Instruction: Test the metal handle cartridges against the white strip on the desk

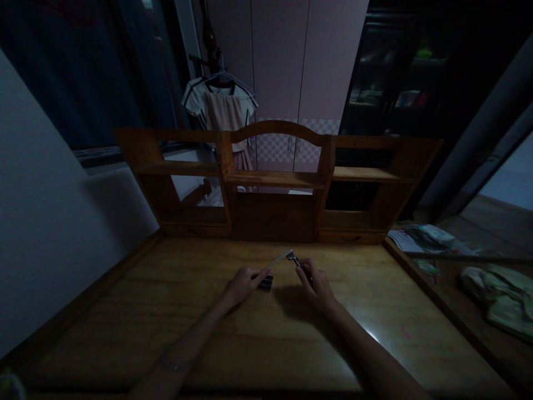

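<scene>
My right hand (317, 284) is closed around the dark handle of a razor (296, 259). Its metallic head points up and to the left. In my left hand (244, 284), the fingers pinch a thin pale stick (278, 259), which slants up to the right. The stick's far tip meets or nearly meets the razor head; contact is too small to tell. A small dark ridged case (265, 283) lies on the wooden desk (200, 333) just right of my left fingers, which partly hide it.
A wooden shelf unit (275, 179) with open compartments stands along the desk's back edge. A white wall (45, 211) rises at the left. On the lower surface to the right are papers (402, 241) and a pale green cloth item (502, 294). Clothes (222, 108) hang behind the shelf.
</scene>
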`<state>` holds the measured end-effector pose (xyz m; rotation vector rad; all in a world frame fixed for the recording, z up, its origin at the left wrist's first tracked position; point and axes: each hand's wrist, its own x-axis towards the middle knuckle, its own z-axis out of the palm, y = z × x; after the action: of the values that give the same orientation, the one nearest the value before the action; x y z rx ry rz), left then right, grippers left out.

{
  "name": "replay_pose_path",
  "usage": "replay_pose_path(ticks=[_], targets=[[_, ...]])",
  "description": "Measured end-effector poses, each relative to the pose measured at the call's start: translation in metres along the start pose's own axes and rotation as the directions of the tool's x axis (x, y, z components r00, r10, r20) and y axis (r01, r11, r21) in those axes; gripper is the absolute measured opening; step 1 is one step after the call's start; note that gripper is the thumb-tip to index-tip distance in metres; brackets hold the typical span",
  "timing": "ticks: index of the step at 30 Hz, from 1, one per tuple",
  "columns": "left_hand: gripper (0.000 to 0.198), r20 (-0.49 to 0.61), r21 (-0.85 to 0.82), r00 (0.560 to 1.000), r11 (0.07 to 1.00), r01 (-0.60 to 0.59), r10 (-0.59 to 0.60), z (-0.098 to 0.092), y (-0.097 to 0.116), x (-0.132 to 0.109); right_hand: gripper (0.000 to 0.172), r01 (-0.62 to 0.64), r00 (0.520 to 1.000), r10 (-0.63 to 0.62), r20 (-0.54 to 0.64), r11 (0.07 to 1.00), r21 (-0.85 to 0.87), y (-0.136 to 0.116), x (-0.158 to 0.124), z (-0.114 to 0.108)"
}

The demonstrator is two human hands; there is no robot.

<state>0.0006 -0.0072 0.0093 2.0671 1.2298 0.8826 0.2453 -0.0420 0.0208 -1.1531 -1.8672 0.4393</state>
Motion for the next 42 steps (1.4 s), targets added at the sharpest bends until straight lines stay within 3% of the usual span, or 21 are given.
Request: replay_pose_path(ticks=[6, 15, 22, 26, 32, 38, 42], targets=[[0.057, -0.027, 0.073, 1.000, 0.997, 0.012, -0.010, -0.0021, -0.0002, 0.0003, 0.019, -0.002, 1.000, 0.002, 0.007, 1.000, -0.003, -0.0014, 0.0000, -0.0001], [0.058, 0.024, 0.007, 1.000, 1.000, 0.005, -0.005, 0.0002, 0.0015, -0.0008, 0.018, 0.012, 1.000, -0.012, -0.002, 1.000, 0.002, -0.0025, 0.0000, -0.0001], [0.058, -0.034, 0.024, 0.999, 0.999, 0.022, -0.021, -0.0011, 0.0001, -0.0007, 0.017, 0.016, 1.000, -0.016, 0.002, 1.000, 0.002, -0.0022, -0.0005, 0.0002], [0.058, 0.014, -0.019, 1.000, 1.000, -0.004, 0.004, -0.0007, 0.0049, -0.0012, 0.017, 0.013, 1.000, -0.013, 0.002, 1.000, 0.009, -0.0013, -0.0004, 0.0005], [0.059, -0.013, 0.017, 0.999, 0.998, 0.053, -0.052, 0.0004, 0.0006, 0.0007, 0.017, 0.010, 1.000, -0.010, 0.002, 1.000, 0.003, -0.0017, -0.0003, 0.0013], [0.060, 0.019, 0.003, 0.999, 1.000, 0.028, -0.028, 0.0017, 0.0025, -0.0001, 0.019, 0.025, 1.000, -0.025, -0.004, 1.000, 0.001, -0.0005, -0.0011, 0.0014], [0.058, -0.022, 0.051, 0.999, 0.998, 0.028, -0.027, -0.0002, 0.0058, -0.0007, 0.019, 0.039, 0.999, -0.039, -0.016, 0.999, 0.018, -0.0035, -0.0013, 0.0006]])
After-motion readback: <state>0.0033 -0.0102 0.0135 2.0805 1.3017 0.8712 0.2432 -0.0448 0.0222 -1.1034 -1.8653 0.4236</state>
